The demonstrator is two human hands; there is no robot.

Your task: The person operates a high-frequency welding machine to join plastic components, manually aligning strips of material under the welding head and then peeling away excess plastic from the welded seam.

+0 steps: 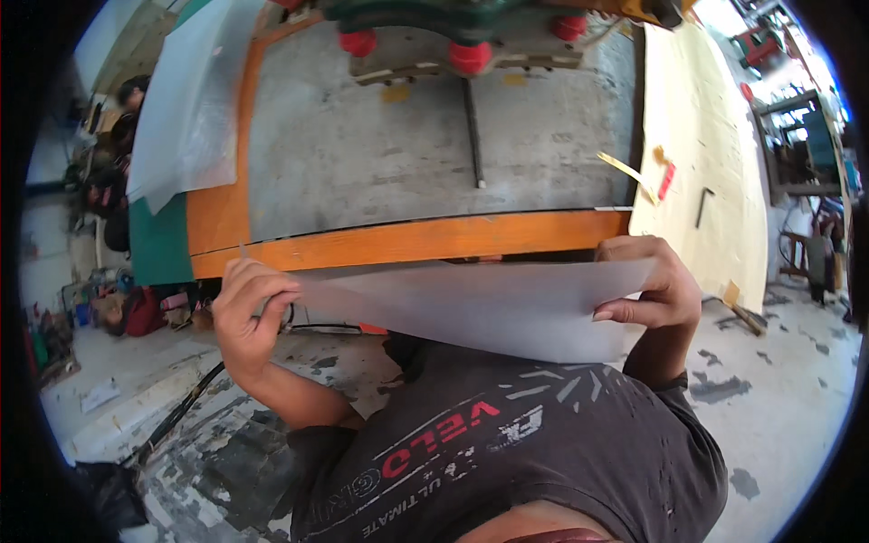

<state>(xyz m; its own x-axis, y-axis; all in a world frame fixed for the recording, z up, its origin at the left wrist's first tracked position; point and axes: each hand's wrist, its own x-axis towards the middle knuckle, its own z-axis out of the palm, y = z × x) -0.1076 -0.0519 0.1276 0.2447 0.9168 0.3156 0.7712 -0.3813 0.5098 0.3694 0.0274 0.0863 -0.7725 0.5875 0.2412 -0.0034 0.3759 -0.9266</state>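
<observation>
A translucent, frosted plastic sheet (pixel 462 303) stretches between my two hands, just in front of the table's orange wooden front edge (pixel 407 242). My left hand (pixel 249 308) pinches its left end, with thumb and fingers closed together. At the other end, my right hand (pixel 656 285) grips the sheet, thumb on the near side and fingers behind. The sheet bows slightly, its lower edge hanging close to my dark shirt.
Beyond the edge lies a grey metal bed (pixel 362 154) under a green machine part with red knobs (pixel 471 59). A stack of translucent sheets (pixel 195 109) rests at the left. On the pale right-hand board (pixel 701 136) sit a hex key (pixel 702 207) and a red piece (pixel 667 181).
</observation>
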